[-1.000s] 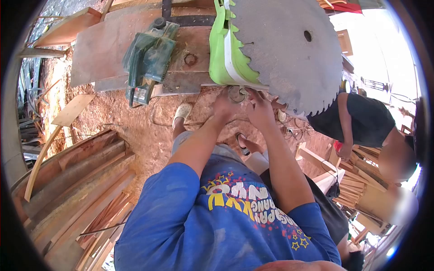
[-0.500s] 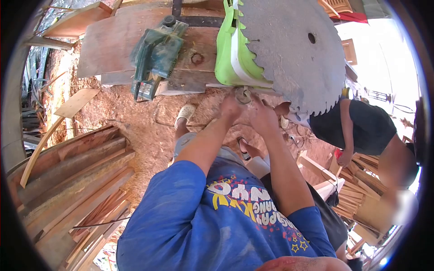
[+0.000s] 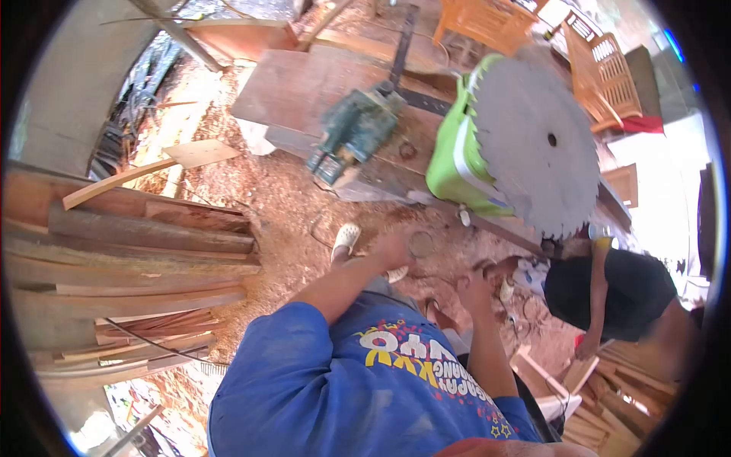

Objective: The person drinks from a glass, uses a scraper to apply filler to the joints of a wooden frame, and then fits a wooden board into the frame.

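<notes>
My left hand [image 3: 394, 248] is at mid-view, blurred, with its fingers closed at the edge of a thin round ring [image 3: 420, 244]. My right hand [image 3: 476, 291] is apart from it to the right, fingers curled; what it holds, if anything, is too blurred to tell. Beyond both hands, a large toothed circular saw blade [image 3: 537, 145] leans against a green and white box [image 3: 455, 171] on the wooden bench [image 3: 285, 87]. Left of the box lies a dusty green power tool [image 3: 354, 133].
A person in a black shirt [image 3: 613, 293] bends down at the right. Stacked boards [image 3: 137, 251] lie at the left, more wood pieces [image 3: 609, 396] at the lower right. Orange wooden chairs [image 3: 601, 72] stand at the back. Sawdust covers the ground [image 3: 293, 266].
My hands have come away from the bench edge below the blade and moved apart, nearer my body. The round thing between them is now beside my left hand. The view has shifted and turned.
</notes>
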Tool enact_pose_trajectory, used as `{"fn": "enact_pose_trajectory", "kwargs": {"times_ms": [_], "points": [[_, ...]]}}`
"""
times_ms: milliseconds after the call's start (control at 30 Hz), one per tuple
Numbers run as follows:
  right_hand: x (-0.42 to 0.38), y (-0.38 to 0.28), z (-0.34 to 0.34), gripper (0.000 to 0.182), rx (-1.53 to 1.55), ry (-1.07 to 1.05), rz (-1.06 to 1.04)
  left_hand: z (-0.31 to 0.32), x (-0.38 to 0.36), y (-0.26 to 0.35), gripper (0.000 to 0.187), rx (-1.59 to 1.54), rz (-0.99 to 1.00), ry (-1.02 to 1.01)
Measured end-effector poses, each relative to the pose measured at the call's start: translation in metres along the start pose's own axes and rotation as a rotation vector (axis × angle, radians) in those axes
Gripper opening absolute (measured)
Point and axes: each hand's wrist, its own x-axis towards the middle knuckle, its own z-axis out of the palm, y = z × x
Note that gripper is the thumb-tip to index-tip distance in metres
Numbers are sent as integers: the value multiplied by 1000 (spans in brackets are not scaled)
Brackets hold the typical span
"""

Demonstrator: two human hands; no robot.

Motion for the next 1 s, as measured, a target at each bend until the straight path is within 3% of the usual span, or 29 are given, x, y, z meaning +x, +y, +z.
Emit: {"fn": "enact_pose_trajectory", "kwargs": {"times_ms": [33, 67, 133, 233, 300, 333, 367, 400, 433, 467, 500, 600, 667, 733, 767, 800, 833, 900, 933, 1000], "points": [[-9, 11, 6, 28, -55, -123, 117, 7, -5, -8, 88, -105, 100, 71], [-21, 13, 9, 28, -22, -145, 105, 13, -11, -14, 88, -211, 205, 137], [-45, 13, 14, 28, 44, -145, 111, 15, -27, -22, 84, -304, 121, 21], [-68, 79, 72, 29, 76, -78, 52, -23, -37, -62, 70, -526, -43, -188], [-78, 75, 82, 31, 99, -222, 287, -62, -61, -105, 53, -1146, -206, -95], [-78, 61, 84, 32, 119, -274, 403, -88, -79, -132, 44, -1671, -295, 99], [-84, 41, 85, 33, 173, -292, 516, -107, -62, -232, 38, -1764, -149, 210], [-86, 26, 93, 34, 228, -310, 629, -224, -111, -180, 35, -1837, -305, 522], [-81, 13, 101, 31, 248, -311, 537, -293, -138, -207, 38, -1915, -98, 599], [-74, -2, 109, 28, 265, -316, 441, -363, -159, -228, 50, -1961, -139, 730], [-69, -17, 114, 26, 257, -310, 403, -425, -181, -209, 50, -2021, -342, 939], [-37, -76, 130, 25, 199, -260, 386, -510, -213, -141, 52, -1824, -180, 1086], [3, -58, 168, 26, 64, -114, 23, -516, -199, -122, 49, -1635, -174, 1115], [22, -124, 137, 28, 127, -118, -79, -479, -167, -162, 39, -1303, -87, 922], [28, -145, 127, 28, 122, -119, -28, -446, -148, -201, 31, -1279, -35, 775], [36, -162, 118, 29, 119, -112, 22, -432, -145, -128, 33, -916, -344, 737], [36, -184, 107, 33, 194, -109, 17, -398, -140, -148, 48, -914, -165, 510], [31, -240, 74, 49, 367, -166, -6, -323, -110, -149, 69, -605, 83, 485], [20, -270, 56, 61, 469, -229, -15, -310, -117, -113, 70, -413, 137, 378], [2, -313, 42, 82, 561, -193, -78, -275, -105, -84, 84, -350, 164, 217]]}}
